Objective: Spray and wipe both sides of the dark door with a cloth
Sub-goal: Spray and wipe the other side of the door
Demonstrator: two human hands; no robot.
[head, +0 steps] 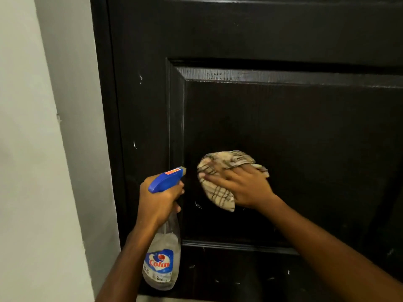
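Cloth (220,196) low-left on door panel (305,149)

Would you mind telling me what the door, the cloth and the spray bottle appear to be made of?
Door: probably wood or wood-look board, painted brown-black with a semi-gloss sheen; grain lines show on the panel bevel.
Cloth: soft woven fabric, beige with dark checks; it crumples under the right hand.
Bottle: clear plastic, blue plastic trigger head, printed label.
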